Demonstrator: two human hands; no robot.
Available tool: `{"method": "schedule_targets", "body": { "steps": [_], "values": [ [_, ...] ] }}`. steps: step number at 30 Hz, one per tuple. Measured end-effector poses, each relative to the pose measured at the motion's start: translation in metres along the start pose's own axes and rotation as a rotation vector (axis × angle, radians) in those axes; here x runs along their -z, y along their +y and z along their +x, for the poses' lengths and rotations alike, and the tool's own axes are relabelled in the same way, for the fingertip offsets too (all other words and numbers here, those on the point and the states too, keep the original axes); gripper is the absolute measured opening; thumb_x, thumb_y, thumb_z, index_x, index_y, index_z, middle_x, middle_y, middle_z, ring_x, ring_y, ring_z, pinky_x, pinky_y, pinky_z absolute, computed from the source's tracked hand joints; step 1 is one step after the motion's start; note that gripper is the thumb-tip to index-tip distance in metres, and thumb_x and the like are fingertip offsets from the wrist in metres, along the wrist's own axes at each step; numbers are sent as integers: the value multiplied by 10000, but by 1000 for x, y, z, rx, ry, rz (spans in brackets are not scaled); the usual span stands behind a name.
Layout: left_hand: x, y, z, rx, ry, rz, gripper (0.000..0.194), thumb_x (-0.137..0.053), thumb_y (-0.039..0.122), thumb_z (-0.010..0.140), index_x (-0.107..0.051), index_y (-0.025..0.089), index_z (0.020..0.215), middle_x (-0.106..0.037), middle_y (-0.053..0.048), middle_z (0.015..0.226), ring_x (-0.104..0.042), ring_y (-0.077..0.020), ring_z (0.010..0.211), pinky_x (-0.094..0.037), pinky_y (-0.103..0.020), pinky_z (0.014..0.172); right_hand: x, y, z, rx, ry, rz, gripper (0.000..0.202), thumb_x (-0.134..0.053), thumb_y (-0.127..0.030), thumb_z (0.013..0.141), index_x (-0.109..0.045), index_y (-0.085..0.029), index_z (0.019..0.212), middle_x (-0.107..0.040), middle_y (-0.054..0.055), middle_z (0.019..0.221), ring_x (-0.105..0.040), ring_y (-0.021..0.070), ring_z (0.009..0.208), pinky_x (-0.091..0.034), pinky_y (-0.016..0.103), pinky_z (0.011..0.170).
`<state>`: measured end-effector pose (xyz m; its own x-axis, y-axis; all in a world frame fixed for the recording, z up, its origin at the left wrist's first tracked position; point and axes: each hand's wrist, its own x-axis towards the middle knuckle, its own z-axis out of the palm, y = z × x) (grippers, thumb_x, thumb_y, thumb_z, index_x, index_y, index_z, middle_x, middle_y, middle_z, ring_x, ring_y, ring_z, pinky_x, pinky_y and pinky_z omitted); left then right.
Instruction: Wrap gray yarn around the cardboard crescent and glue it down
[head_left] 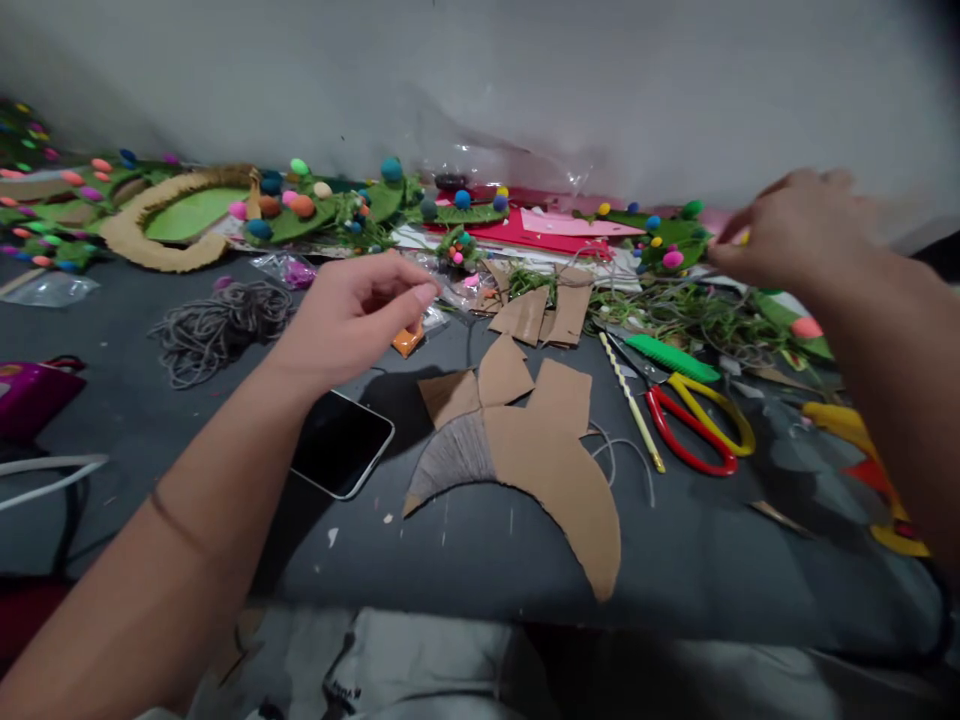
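Craft Pieces Crowd a Dark Tabletop

A curved cardboard cutout (555,460), its left arm wrapped in gray cord, lies near the front edge of a dark gray tabletop (465,555) flecked with small scraps. A phone (341,445) rests to its left, screen up and dark, with a tangle of gray yarn (221,330) beyond. To the right lie a striped stick (631,400) and scissors (694,425) with one red and one yellow handle, near a green-handled tool (671,357). Cut cardboard pieces (571,308) sit behind the cutout. Leafy greenery, colorful pompoms and red and pink sheets (540,236) line the back.
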<state>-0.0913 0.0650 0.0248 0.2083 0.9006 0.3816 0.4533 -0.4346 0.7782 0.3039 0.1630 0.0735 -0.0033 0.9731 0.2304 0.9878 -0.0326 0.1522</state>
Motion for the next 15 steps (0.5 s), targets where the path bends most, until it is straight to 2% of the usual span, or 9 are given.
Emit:
{"method": "schedule_targets", "body": {
  "steps": [1,2,4,5,6,9,10,12,15],
  "values": [
    [-4,4,-2,-28,-35,35,137,-703,319,893,-717,182,899,-621,19,635,-507,-83,522,-387,-206,464,3,-17,-11,69,-39,60,417,-747,-383,845,-759,-125,1172,-599,277,1355,-513,413,1316,-451,548,997],
    [-8,7,-4,-52,-70,62,140,-691,328,900,-721,192,910,-618,21,642,-509,-88,525,-385,-208,465,6,-36,-24,182,-85,178,544,-711,-425,876,-632,-247,1384,-586,159,1437,-547,303,1313,-482,445,1028],
    [-16,15,-8,-81,-145,96,143,-665,339,915,-728,214,944,-625,22,665,-523,-98,539,-389,-214,479,9,-80,-56,537,-255,713,908,-753,-525,825,-325,-322,1600,-405,84,1615,-474,284,1409,-489,413,1077],
    [-20,19,-10,-98,-176,104,149,-649,341,924,-731,223,962,-643,19,690,-540,-102,558,-394,-216,491,10,-101,-72,681,-263,865,969,-768,-560,797,-288,-338,1609,-371,56,1637,-446,288,1433,-479,415,1097],
    [-23,21,-12,-107,-210,110,155,-637,343,932,-731,229,982,-665,15,724,-558,-107,582,-403,-216,507,10,-119,-86,757,-216,969,886,-742,-551,827,-337,-340,1586,-431,53,1597,-491,286,1391,-494,414,1071],
    [-28,24,-15,-103,-279,118,175,-618,361,945,-726,237,1003,-677,10,741,-564,-107,583,-393,-215,507,7,-145,-113,724,-171,1089,424,-628,-475,942,-631,-279,1318,-714,57,1164,-673,216,973,-540,341,817],
    [-28,23,-15,-87,-291,116,181,-618,372,946,-723,236,1004,-668,11,721,-559,-106,568,-384,-215,497,6,-142,-116,672,-159,1066,306,-598,-457,964,-695,-258,1174,-726,43,996,-656,189,836,-516,322,734],
    [-27,19,-15,-56,-303,99,192,-622,389,942,-713,228,993,-654,12,688,-566,-109,552,-382,-214,487,6,-126,-117,552,-91,976,248,-578,-429,975,-719,-228,938,-666,19,768,-570,154,667,-448,305,629],
    [-27,17,-16,-53,-322,115,207,-594,385,956,-702,212,922,-666,4,695,-592,-118,577,-410,-219,522,6,-92,-116,408,9,822,223,-614,-383,941,-692,-202,837,-581,8,633,-477,139,567,-393,310,569]
  ]
}}
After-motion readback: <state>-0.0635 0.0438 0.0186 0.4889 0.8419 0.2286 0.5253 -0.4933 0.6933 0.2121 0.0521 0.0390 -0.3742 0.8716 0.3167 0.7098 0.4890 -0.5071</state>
